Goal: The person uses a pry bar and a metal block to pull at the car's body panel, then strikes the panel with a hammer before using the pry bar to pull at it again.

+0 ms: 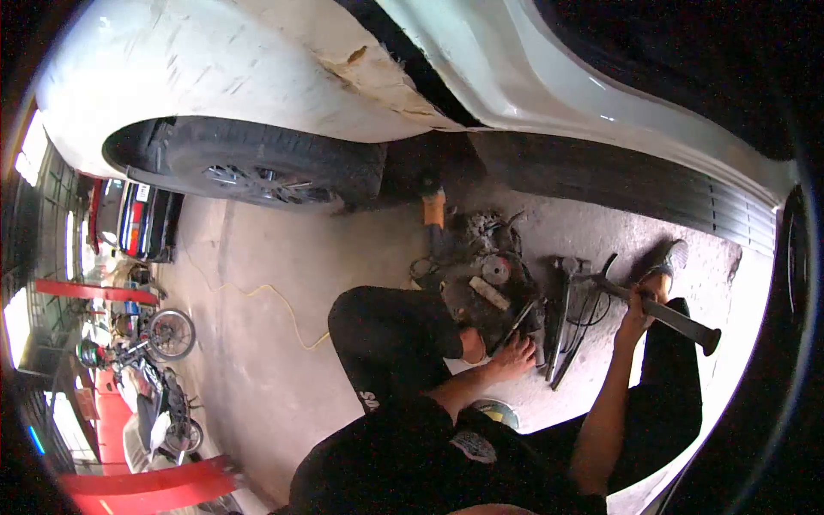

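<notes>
My right hand (637,313) is wrapped around the shaft of a metal hammer (682,324), raised beside my right knee. One end of it flares into a rounded face; a narrow crosspiece shows at the other. My left hand (515,357) is low over the floor, fingers somewhat spread, at the edge of a pile of tools. A dark bar-shaped tool (518,319) and a short dark cylinder (538,348) lie by its fingertips. Another hammer (562,296) and thin metal rods (573,352) rest on the floor between my hands.
A white car with a torn, dented panel (369,73) stands over me, its wheel (270,182) at left. An orange power tool (434,210), a disc (495,269) and a pale block (489,293) lie ahead. A yellow cord (279,296) crosses the floor. Motorcycles (172,335) stand left.
</notes>
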Action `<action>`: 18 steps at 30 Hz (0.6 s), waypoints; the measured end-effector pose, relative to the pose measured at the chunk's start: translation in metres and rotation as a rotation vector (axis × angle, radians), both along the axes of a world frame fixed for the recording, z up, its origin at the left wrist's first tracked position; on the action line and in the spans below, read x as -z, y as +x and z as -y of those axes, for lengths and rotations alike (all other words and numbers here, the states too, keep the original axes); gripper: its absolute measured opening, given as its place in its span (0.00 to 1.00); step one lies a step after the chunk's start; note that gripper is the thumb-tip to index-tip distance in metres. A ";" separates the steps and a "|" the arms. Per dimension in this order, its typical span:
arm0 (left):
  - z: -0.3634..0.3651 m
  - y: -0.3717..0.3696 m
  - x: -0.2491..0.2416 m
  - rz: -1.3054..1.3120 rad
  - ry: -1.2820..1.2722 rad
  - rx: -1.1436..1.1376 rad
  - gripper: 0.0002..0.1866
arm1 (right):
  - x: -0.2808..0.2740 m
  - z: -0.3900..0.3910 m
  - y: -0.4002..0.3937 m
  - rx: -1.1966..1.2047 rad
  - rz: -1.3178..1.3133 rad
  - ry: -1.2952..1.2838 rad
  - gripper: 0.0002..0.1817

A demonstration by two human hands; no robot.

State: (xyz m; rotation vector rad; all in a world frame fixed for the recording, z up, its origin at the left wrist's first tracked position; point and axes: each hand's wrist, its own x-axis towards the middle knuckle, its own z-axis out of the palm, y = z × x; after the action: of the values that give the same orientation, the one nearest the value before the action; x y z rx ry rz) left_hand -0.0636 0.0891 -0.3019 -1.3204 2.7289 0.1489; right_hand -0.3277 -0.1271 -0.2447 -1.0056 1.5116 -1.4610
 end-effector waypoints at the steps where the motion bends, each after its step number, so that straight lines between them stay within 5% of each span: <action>1: -0.002 0.005 0.002 -0.008 -0.003 -0.006 0.17 | -0.004 0.002 -0.002 -0.041 -0.113 0.049 0.22; 3: 0.001 0.020 0.013 0.031 -0.200 0.137 0.16 | -0.059 -0.003 0.032 -0.040 -0.033 -0.007 0.23; 6: 0.000 0.014 0.028 0.101 -0.120 0.146 0.16 | -0.122 -0.014 0.061 -0.061 0.047 -0.044 0.27; 12: 0.006 0.020 0.037 -0.073 -0.158 0.133 0.23 | -0.256 -0.029 0.090 -0.217 0.469 -0.218 0.12; 14: 0.012 0.021 0.031 -0.506 0.133 -0.196 0.28 | -0.294 -0.037 0.101 -0.173 0.494 -0.232 0.11; 15: 0.020 0.021 0.017 -0.514 0.438 -0.353 0.33 | -0.311 -0.041 0.103 -0.254 0.505 -0.270 0.11; 16: 0.029 0.021 0.002 -0.530 0.417 -0.358 0.33 | -0.329 -0.046 0.107 -0.339 0.515 -0.307 0.10; 18: 0.041 0.017 -0.024 -0.981 0.390 -0.666 0.34 | -0.366 -0.055 0.116 -0.391 0.518 -0.489 0.08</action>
State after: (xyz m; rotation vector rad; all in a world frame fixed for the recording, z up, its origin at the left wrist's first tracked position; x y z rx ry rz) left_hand -0.0463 0.0486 -0.2778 -2.3715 2.4042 1.6578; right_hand -0.2122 -0.0720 0.1217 -1.0187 0.5627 -1.6622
